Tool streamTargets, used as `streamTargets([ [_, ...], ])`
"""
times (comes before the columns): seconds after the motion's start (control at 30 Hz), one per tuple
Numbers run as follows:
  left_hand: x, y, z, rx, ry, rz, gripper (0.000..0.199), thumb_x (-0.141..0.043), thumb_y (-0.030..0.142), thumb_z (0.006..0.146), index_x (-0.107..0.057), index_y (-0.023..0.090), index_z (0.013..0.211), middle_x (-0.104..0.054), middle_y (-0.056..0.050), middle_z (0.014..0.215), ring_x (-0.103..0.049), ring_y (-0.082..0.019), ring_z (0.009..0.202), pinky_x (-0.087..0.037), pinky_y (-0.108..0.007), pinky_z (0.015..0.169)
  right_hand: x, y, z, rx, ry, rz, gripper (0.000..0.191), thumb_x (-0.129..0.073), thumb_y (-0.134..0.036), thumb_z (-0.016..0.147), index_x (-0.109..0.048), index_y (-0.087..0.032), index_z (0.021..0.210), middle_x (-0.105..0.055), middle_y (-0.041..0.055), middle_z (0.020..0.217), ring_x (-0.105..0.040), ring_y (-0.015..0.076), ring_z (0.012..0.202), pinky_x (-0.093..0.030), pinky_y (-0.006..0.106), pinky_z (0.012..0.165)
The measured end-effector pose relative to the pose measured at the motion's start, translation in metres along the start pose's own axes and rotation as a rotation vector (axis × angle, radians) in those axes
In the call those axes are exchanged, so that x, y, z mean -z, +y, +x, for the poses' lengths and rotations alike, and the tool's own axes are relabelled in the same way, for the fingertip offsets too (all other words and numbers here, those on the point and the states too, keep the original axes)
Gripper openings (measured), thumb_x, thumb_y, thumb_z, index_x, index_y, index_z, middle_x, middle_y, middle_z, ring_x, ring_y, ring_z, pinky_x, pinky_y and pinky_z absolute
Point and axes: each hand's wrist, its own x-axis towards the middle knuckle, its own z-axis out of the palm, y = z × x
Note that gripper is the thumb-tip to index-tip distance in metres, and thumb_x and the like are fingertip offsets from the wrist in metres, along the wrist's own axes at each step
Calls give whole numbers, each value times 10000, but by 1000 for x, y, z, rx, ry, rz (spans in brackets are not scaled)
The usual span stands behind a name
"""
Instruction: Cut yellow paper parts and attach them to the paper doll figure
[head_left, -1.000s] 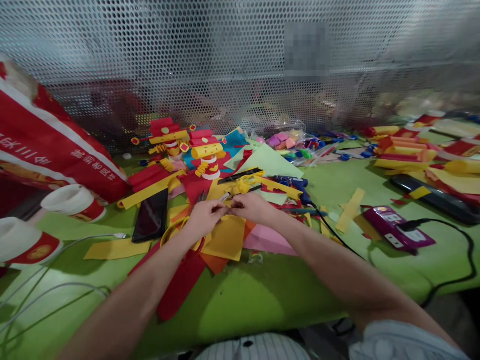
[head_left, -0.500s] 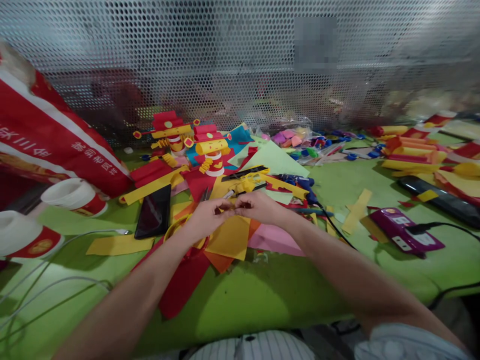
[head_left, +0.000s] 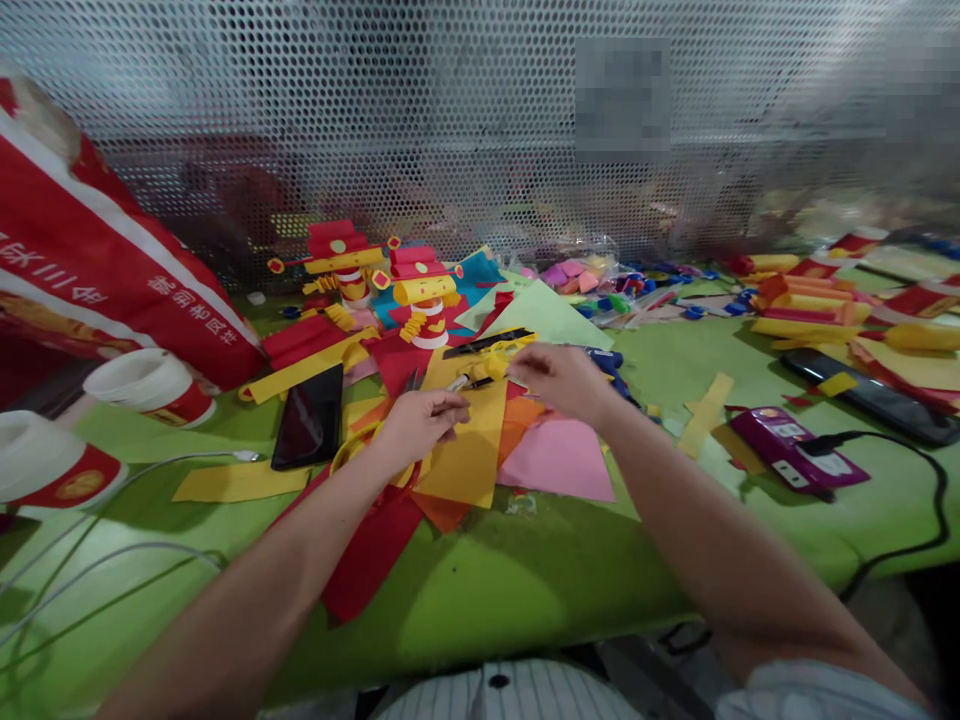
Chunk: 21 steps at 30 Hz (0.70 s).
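Note:
My left hand (head_left: 418,425) hovers over loose yellow paper (head_left: 474,455), its fingers curled together; whatever they may hold is too small to make out. To its right, my right hand (head_left: 566,380) has its fingers bent in a pinch, and I cannot see what is in it. Beside those fingertips lies a cut yellow paper piece (head_left: 496,358). A pen-like white and black item (head_left: 459,383) sits between the hands. Scissors blades (head_left: 412,380) show just beyond my left hand, while a blue glue-gun-like tool (head_left: 606,362) is partly hidden behind my right.
Two paper-cup figures (head_left: 429,322) with red hats stand at the back. On the left are white cups (head_left: 146,385), a phone (head_left: 309,418) and a red bag (head_left: 142,250). A purple power strip (head_left: 795,450) with a black cable lies right. Perforated metal (head_left: 450,120) closes the back.
My hands were together over the paper and have parted. The right hand moved up and to the right; the left stayed nearly in place. The view shifted slightly.

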Motion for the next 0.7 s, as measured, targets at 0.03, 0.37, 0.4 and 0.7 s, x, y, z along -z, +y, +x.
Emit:
streamTargets([
  [0.03, 0, 0, 0, 1, 24, -23, 93, -588, 205, 695, -637, 167, 765, -656, 6, 661, -560, -78, 470, -433, -198, 482, 9, 8, 2, -100, 100, -100, 195, -498, -305, 816, -647, -183, 847, -678, 51, 794, -592, 163, 714, -407, 261, 640],
  [0.37, 3, 3, 1, 30, 148, -122, 68, -603, 229, 711, -592, 162, 715, -616, 27, 592, -440, -42, 349, -342, -182, 372, 40, 100, 8, -766, -104, -593, 498, -471, -580, 767, -661, -138, 894, -659, 170, 962, -626, 284, 875, -425, 325, 623],
  [0.4, 3, 2, 1, 30, 147, -125, 73, -605, 234, 712, -595, 163, 726, -621, 25, 598, -437, -43, 346, -339, -184, 368, 39, 106, 9, -752, -125, -579, 502, -482, -591, 754, -665, -135, 856, -667, 163, 895, -631, 278, 838, -421, 316, 603],
  [0.7, 4, -4, 4, 30, 121, -164, 200, -643, 306, 682, -623, 171, 828, -691, -21, 751, -511, -59, 412, -414, -202, 434, 38, 121, 12, -719, 48, -382, 362, -531, -480, 740, -616, -174, 565, -581, 82, 582, -609, 238, 653, -380, 287, 492],
])
